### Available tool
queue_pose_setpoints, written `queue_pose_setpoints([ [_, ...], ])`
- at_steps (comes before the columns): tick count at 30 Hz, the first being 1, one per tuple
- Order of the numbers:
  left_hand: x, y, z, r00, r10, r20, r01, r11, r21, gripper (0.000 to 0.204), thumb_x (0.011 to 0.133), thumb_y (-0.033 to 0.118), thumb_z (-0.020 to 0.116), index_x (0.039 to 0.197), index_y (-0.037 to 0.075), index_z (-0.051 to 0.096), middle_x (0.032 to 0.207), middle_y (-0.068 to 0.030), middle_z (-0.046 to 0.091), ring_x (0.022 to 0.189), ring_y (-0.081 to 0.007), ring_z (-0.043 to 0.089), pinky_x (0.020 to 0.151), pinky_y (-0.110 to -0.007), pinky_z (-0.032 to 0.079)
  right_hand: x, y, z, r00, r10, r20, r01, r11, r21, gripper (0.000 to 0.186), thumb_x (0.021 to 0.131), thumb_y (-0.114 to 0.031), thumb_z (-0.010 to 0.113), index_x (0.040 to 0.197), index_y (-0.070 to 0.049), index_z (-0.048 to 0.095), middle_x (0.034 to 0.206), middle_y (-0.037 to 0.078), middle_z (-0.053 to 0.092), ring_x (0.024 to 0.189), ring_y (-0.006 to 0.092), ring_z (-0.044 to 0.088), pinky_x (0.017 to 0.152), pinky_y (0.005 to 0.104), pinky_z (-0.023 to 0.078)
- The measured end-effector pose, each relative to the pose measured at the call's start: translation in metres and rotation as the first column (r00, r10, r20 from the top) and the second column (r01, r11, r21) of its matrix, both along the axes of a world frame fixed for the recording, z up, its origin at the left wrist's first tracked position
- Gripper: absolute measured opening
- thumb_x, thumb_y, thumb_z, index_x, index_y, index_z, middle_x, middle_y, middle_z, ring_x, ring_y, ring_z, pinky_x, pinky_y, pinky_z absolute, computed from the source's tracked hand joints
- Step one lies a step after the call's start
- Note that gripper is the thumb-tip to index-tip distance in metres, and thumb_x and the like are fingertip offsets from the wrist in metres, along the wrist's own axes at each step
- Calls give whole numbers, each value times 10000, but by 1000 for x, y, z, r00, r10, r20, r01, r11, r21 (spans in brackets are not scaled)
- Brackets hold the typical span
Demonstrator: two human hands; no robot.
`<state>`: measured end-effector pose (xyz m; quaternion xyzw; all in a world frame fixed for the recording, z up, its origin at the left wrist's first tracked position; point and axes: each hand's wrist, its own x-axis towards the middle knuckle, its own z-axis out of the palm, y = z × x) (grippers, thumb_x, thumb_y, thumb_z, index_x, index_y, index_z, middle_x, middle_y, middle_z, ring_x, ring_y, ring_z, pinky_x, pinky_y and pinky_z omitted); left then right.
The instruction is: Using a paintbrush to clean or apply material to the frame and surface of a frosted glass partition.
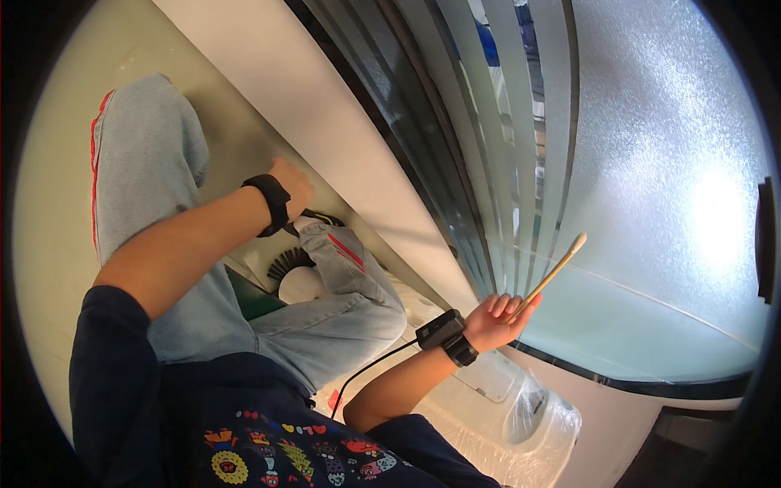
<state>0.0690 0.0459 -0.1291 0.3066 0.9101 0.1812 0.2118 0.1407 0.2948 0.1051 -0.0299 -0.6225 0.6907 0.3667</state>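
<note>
Leftmost, a light-blue denim trouser leg with red edging (150,163) rises beside the left hand (293,189), which wears a black strap; whether its fingers are clenched or gripping anything, I cannot tell. Just below it sits a round white disc with black bristles (299,285), between the legs. Farther right, the right hand (503,320) grasps a slender tan stick with a pale rounded tip (547,278), slanting up before a frosted glass panel (651,179).
</note>
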Motion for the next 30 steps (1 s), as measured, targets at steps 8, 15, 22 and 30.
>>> queue_pose_setpoints([
  [8,-1,-1,8,999,-30,17,31,999,-40,253,737,282,638,912,104,597,863,-102,588,818,-265,561,712,-420,388,-12,-5,-14,957,90,277,-100,995,24,388,931,-240,454,1280,-91,377,584,-7,398,401,74,336,355,203,276],
  [15,-2,-2,4,1000,-26,14,26,1000,-11,281,680,264,667,900,102,603,859,-100,594,821,-271,563,711,-415,385,-15,-14,-49,851,48,524,-52,999,-7,264,924,-196,480,1159,-84,437,590,16,460,424,95,410,348,215,298],
  [22,1,-3,1,1000,2,-20,-2,1000,17,282,661,261,673,887,107,605,846,-99,599,812,-273,565,712,-413,384,-12,1,-68,720,362,593,-175,920,-350,302,938,-315,440,1078,-59,518,517,4,419,339,84,308,327,212,237],
  [30,2,-6,-1,998,2,-58,-2,1000,2,281,675,273,670,885,101,597,841,-105,597,814,-274,562,714,-414,383,-2,-4,-28,831,346,435,-248,931,-268,302,885,-146,486,1165,-37,457,657,3,432,523,84,357,490,223,305],
])
